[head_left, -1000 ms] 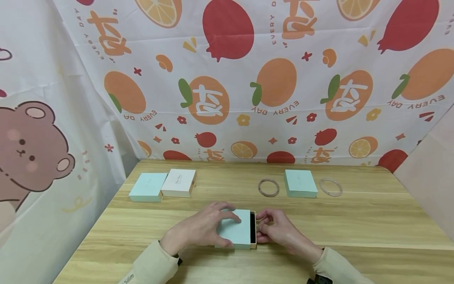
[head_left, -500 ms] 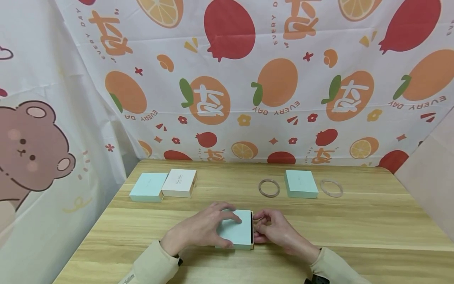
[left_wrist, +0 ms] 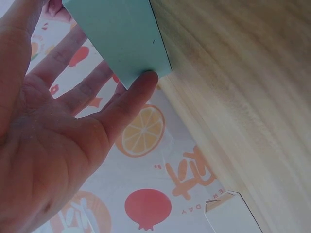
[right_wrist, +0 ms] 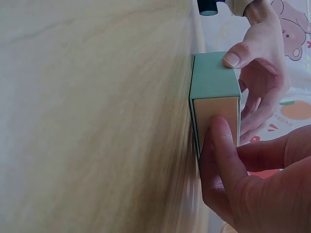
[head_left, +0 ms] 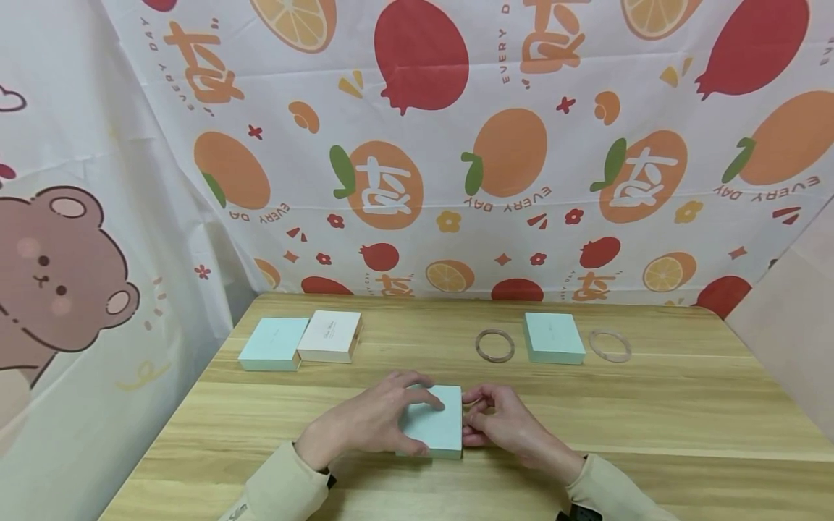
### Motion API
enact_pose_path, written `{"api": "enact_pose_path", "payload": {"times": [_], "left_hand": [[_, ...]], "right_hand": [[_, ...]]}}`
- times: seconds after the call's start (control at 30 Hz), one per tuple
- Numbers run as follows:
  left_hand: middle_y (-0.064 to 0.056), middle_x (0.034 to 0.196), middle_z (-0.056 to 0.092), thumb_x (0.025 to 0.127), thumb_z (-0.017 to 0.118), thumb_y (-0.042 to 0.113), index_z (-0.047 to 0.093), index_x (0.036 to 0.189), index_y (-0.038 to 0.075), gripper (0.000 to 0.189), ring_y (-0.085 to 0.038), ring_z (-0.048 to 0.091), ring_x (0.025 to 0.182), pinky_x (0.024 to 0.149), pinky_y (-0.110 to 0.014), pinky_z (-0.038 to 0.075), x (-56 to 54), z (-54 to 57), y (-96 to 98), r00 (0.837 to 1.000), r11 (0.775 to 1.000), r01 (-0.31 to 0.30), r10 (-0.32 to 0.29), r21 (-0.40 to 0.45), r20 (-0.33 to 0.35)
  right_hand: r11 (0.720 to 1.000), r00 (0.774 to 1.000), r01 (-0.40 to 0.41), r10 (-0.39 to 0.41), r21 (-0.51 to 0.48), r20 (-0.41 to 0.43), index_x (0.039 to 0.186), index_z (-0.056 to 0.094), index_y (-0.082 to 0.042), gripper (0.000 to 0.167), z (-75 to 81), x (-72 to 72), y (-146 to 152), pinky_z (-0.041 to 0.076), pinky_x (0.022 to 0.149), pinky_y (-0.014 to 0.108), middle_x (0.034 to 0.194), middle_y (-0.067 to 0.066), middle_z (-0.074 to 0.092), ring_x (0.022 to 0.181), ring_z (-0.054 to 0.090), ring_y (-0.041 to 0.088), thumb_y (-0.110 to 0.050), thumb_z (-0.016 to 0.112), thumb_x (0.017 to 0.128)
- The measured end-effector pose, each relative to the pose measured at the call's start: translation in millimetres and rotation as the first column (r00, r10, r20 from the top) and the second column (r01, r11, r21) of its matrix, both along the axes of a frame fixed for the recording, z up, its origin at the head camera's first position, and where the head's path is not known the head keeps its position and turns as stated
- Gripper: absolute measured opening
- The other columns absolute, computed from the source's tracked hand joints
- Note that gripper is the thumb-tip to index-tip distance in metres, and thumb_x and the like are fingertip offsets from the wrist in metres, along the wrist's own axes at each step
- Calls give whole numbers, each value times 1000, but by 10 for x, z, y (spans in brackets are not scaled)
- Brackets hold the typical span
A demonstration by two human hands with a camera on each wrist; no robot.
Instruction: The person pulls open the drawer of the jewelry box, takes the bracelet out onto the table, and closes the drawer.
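Observation:
A mint-green sleeve box (head_left: 439, 423) lies on the table in front of me, its tan drawer end (right_wrist: 204, 114) level with the sleeve's right opening in the right wrist view. My left hand (head_left: 371, 409) grips the sleeve across its top, thumb on the near side and other fingers over the top and far edge. At the right end, my right hand (head_left: 504, 420) presses its fingertips against the drawer face. Beyond the box lie a brownish bangle (head_left: 494, 346) and a pale, translucent bangle (head_left: 609, 346).
Another mint-green box (head_left: 554, 338) sits between the bangles. At the back left, a mint-green box (head_left: 274, 344) touches a white box (head_left: 331, 336) with dark lettering. A fruit-print cloth (head_left: 430, 231) hangs behind the wooden table (head_left: 651, 412).
My right hand has moved left, and the drawer has slid into the sleeve, so its dark interior no longer shows. My left hand has stayed in place on the box.

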State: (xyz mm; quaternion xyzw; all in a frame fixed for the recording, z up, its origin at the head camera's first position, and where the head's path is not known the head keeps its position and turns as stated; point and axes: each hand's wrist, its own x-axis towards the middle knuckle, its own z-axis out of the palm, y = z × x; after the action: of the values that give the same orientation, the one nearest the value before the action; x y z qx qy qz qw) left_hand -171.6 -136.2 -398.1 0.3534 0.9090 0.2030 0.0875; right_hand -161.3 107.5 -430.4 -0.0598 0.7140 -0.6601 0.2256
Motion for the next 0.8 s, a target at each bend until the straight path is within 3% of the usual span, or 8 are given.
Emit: {"api": "enact_pose_path", "payload": {"times": [0.8], "left_hand": [[-8, 148, 54, 78, 87, 38, 71, 126, 25, 53, -31, 49, 136, 104, -52, 51, 13, -6, 1, 1000, 1000, -5, 5, 2, 4]], "right_hand": [[1000, 1000, 10, -10, 4, -14, 122, 55, 12, 25, -17, 10, -31, 63, 77, 34, 99, 14, 59, 82, 69, 18, 8, 56, 97]]}}
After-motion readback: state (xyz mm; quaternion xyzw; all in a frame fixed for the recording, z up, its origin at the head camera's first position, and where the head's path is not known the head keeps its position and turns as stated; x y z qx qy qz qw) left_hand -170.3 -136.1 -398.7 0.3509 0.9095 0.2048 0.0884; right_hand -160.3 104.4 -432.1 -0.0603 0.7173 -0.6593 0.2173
